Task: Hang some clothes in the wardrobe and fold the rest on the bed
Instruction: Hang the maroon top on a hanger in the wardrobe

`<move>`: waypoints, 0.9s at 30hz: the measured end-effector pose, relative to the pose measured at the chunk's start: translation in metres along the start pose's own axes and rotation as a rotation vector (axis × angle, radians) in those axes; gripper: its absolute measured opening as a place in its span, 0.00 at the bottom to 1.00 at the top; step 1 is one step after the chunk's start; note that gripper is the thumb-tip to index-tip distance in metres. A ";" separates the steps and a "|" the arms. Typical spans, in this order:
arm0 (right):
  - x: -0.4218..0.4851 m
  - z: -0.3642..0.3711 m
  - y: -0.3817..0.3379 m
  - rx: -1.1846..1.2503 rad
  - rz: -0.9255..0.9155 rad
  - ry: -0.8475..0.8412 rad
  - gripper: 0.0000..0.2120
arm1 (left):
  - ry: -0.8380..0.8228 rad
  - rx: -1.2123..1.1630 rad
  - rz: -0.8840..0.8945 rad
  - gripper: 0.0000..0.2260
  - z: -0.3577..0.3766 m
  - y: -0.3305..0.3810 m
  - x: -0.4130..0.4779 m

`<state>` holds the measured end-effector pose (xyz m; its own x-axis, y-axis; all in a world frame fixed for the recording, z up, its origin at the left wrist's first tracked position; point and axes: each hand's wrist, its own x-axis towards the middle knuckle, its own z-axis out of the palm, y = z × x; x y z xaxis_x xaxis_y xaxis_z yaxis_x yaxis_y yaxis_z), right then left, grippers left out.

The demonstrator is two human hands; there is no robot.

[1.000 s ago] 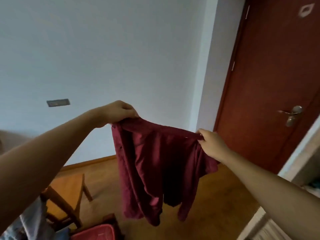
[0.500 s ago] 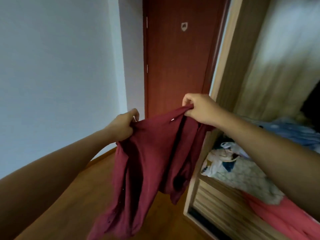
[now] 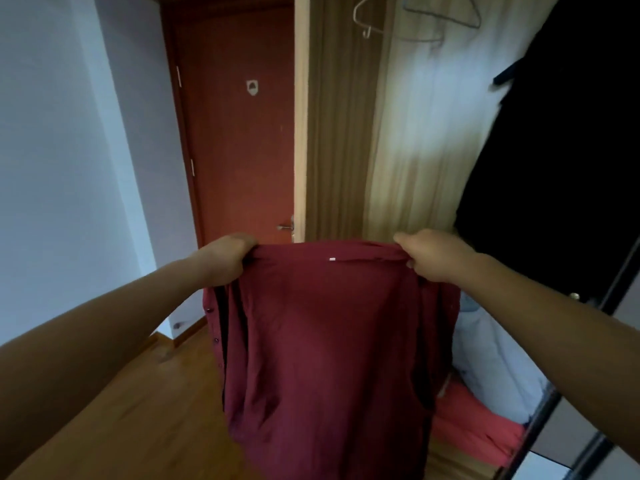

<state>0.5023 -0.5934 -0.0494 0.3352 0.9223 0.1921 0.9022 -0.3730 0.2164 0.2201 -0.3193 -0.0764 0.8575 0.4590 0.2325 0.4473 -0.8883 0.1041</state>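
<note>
Shirt (image 3: 322,341) now stretched wide between hands (image 3: 225,259) (image 3: 436,254), facing open wardrobe (image 3: 415,133).

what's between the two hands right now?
Head view: the top edge of the maroon shirt, stretched from the left hand to the right hand, with a small white tag near its middle.

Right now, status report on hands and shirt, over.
Left hand and right hand both grip maroon shirt at its top edge. Shirt hangs spread before open wardrobe. Bare hanger overhead; nothing between.
</note>
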 end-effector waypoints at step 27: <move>0.044 0.024 0.278 1.371 0.724 -0.140 0.16 | -0.208 -0.910 -0.050 0.16 0.056 0.166 0.341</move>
<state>0.7739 -0.6540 -0.0037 0.7441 0.6238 -0.2391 0.0659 -0.4246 -0.9030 0.6007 -0.3099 -0.0339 0.9102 0.4124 0.0382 0.1894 -0.4965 0.8471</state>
